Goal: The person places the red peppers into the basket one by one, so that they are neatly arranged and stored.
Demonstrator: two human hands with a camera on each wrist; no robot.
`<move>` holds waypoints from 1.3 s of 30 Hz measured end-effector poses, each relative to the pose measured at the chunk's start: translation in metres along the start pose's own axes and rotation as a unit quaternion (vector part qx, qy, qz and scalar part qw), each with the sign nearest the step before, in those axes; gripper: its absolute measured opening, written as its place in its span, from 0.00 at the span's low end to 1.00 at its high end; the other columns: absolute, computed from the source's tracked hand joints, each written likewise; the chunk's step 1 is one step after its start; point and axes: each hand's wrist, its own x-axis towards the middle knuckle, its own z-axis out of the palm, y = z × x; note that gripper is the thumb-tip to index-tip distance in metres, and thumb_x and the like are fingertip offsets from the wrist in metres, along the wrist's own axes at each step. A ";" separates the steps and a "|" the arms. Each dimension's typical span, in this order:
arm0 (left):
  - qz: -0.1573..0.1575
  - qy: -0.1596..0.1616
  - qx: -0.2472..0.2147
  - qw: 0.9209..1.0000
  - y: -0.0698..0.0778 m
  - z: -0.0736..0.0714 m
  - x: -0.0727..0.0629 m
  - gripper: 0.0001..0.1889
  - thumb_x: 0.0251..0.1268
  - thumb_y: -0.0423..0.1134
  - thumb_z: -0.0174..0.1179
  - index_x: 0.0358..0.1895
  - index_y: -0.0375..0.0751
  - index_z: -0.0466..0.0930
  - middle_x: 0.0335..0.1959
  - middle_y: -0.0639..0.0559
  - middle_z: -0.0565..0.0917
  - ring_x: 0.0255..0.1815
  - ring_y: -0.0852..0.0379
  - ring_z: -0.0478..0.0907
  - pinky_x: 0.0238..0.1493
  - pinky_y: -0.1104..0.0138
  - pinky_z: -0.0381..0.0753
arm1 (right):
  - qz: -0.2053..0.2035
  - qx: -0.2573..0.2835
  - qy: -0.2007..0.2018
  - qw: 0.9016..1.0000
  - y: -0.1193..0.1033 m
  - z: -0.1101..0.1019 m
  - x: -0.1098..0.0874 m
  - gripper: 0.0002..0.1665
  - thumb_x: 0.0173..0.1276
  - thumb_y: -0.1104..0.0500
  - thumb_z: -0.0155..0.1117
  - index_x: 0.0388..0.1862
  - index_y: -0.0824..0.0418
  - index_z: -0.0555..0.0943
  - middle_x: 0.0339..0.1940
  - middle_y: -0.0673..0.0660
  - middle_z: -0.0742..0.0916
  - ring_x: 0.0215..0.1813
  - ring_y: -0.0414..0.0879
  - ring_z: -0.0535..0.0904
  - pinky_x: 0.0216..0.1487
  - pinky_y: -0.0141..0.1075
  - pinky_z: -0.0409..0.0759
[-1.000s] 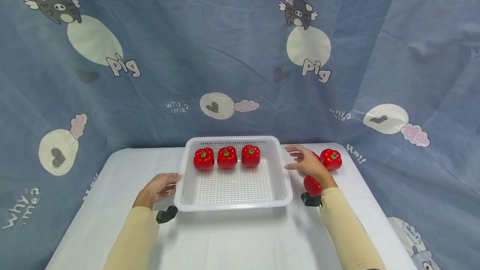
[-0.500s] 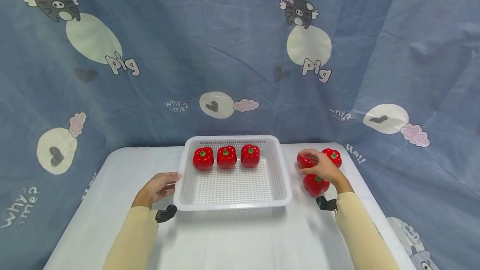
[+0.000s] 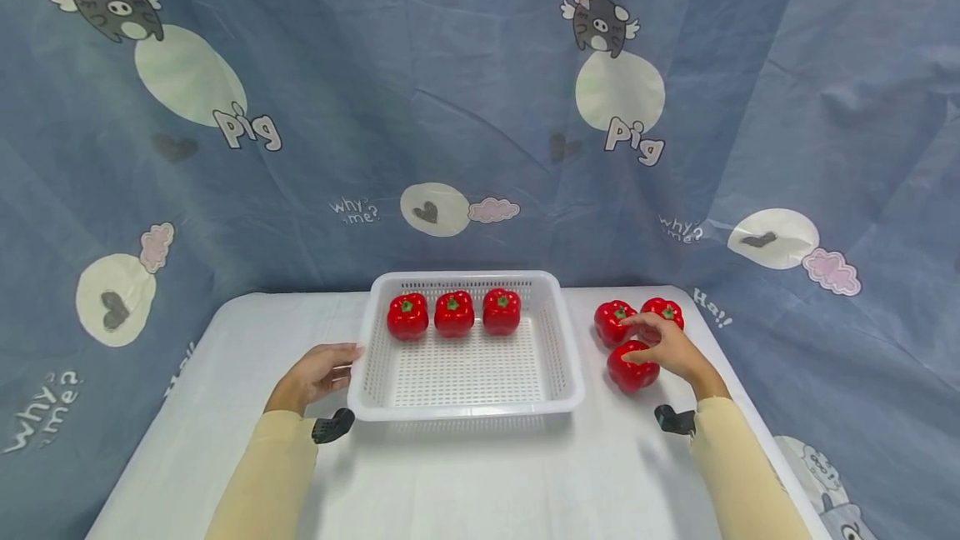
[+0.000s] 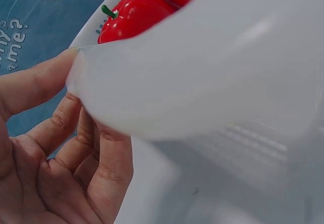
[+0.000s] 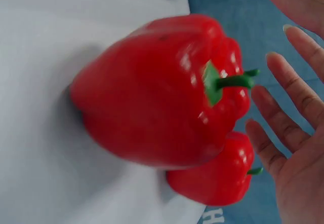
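In the head view a white plastic basket (image 3: pixel 465 412) has three red bell peppers along its back: a left one (image 3: pixel 408 317), a middle one (image 3: pixel 454 314) and a right one (image 3: pixel 502 312). My left hand (image 3: pixel 321 373) pinches the basket's left rim, thumb above and fingers below, as the left wrist view shows at the rim (image 4: pixel 167 77). Over three more bell peppers, a near one (image 3: pixel 633 373), a back-left one (image 3: pixel 613 322) and a back-right one (image 3: pixel 663 308), hovers my right hand (image 3: pixel 667 347). Its fingers are spread beside the near pepper's green stem (image 5: pixel 233 82), holding nothing.
A white-covered table (image 3: pixel 480 482) bears everything. Behind it hangs a blue curtain (image 3: pixel 480 132) with printed pigs and hearts, close to the table's back edge. The loose peppers stand close together near the right edge.
My right hand has moved right, from beside the basket's right rim to above the loose peppers, uncovering the back-left one. My left hand and the basket have stayed in place.
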 end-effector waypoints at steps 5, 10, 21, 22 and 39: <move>0.004 -0.003 0.005 1.000 -0.001 -0.001 0.001 0.29 0.65 0.38 0.62 0.66 0.26 0.66 0.48 0.44 0.83 0.40 0.54 0.82 0.47 0.62 0.84 | 0.005 -0.004 -0.005 1.000 0.007 0.001 0.000 0.44 0.50 0.56 0.79 0.66 0.60 0.70 0.66 0.68 0.69 0.69 0.69 0.58 0.50 0.53 0.82; 0.005 -0.005 0.005 1.000 -0.002 -0.001 0.000 0.30 0.65 0.38 0.62 0.66 0.26 0.66 0.49 0.43 0.82 0.40 0.54 0.82 0.47 0.61 0.84 | 0.005 -0.006 -0.012 1.000 0.012 0.003 -0.002 0.43 0.50 0.57 0.79 0.65 0.61 0.72 0.65 0.69 0.70 0.67 0.69 0.59 0.49 0.52 0.82; 0.008 -0.002 0.000 1.000 -0.002 -0.001 0.000 0.28 0.65 0.38 0.62 0.65 0.26 0.67 0.46 0.46 0.83 0.39 0.54 0.82 0.47 0.61 0.84 | -0.011 -0.007 -0.031 0.999 0.025 0.007 -0.005 0.45 0.49 0.59 0.79 0.67 0.59 0.70 0.65 0.70 0.69 0.66 0.70 0.59 0.51 0.53 0.81; 0.008 -0.005 0.002 1.000 -0.002 -0.001 0.000 0.29 0.66 0.38 0.62 0.65 0.26 0.66 0.46 0.46 0.83 0.39 0.54 0.82 0.47 0.61 0.84 | -0.009 -0.011 -0.032 0.999 0.026 0.007 -0.006 0.46 0.49 0.58 0.79 0.67 0.59 0.69 0.66 0.70 0.68 0.66 0.70 0.59 0.51 0.54 0.81; 0.001 0.009 0.003 1.000 -0.003 0.001 -0.001 0.28 0.65 0.39 0.62 0.65 0.29 0.68 0.55 0.37 0.79 0.42 0.52 0.82 0.48 0.61 0.84 | 0.022 -0.005 -0.042 0.999 0.037 0.009 -0.013 0.54 0.45 0.60 0.80 0.71 0.59 0.63 0.68 0.70 0.64 0.68 0.71 0.55 0.54 0.58 0.78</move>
